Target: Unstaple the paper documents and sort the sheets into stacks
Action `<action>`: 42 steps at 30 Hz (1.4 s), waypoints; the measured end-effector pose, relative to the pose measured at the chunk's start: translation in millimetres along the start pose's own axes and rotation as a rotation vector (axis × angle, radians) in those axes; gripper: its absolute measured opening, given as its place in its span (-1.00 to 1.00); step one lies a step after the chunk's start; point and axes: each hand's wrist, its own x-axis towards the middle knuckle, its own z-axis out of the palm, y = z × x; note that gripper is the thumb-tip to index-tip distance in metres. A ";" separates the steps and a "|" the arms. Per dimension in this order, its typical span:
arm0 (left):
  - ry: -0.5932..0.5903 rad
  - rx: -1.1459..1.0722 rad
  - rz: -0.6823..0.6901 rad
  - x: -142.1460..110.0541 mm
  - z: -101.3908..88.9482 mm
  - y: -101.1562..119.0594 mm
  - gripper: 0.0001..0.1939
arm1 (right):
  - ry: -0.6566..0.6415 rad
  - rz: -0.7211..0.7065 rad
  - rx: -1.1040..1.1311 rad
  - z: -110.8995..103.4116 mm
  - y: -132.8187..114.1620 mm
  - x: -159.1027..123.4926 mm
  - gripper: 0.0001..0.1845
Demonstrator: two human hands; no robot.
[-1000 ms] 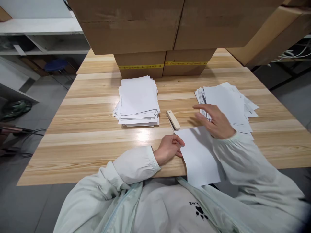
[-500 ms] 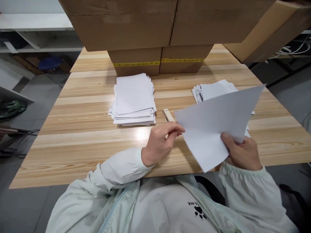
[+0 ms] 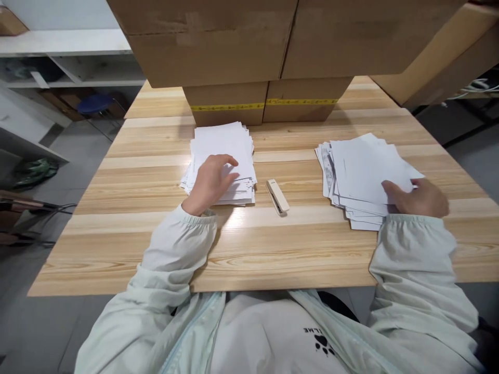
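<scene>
My left hand (image 3: 212, 179) is over the front part of the left stack of white paper (image 3: 222, 140), its thumb and fingers apart with nothing between them. At the right, a looser pile of paper (image 3: 362, 171) lies fanned out, with some printed sheets showing at its left edge. My right hand (image 3: 421, 198) grips the right edge of a white sheet on top of this pile, thumb on the upper face; its other fingers are partly hidden. Between the two piles lies a cream stapler (image 3: 277, 197), touched by neither hand.
Large cardboard boxes (image 3: 218, 47) stand stacked at the back of the wooden table (image 3: 249, 254), the lower ones banded with yellow tape (image 3: 230, 107). Another carton (image 3: 440, 62) is at the back right. A blue stool (image 3: 94, 104) stands on the floor at the left.
The raised sheet in my right hand has come down onto the right pile. My left hand has moved left, from beside that sheet to over the left stack. The stapler is uncovered.
</scene>
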 end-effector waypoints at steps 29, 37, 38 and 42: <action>-0.158 0.423 -0.041 -0.9 18.8 -16.6 -0.78 | -0.743 -0.820 0.602 19.0 -270.7 -129.1 -0.66; 0.032 0.268 -0.059 -6.0 22.2 -11.1 -0.87 | -0.735 -0.630 0.772 19.8 -273.5 -133.3 -0.66; 0.040 0.243 -0.039 -8.1 22.8 -7.6 -0.87 | -0.781 -0.562 0.816 20.7 -273.8 -133.4 -0.60; -0.055 0.147 0.060 -16.1 25.6 9.3 -0.88 | -0.962 -0.325 0.944 25.2 -274.9 -134.2 -0.46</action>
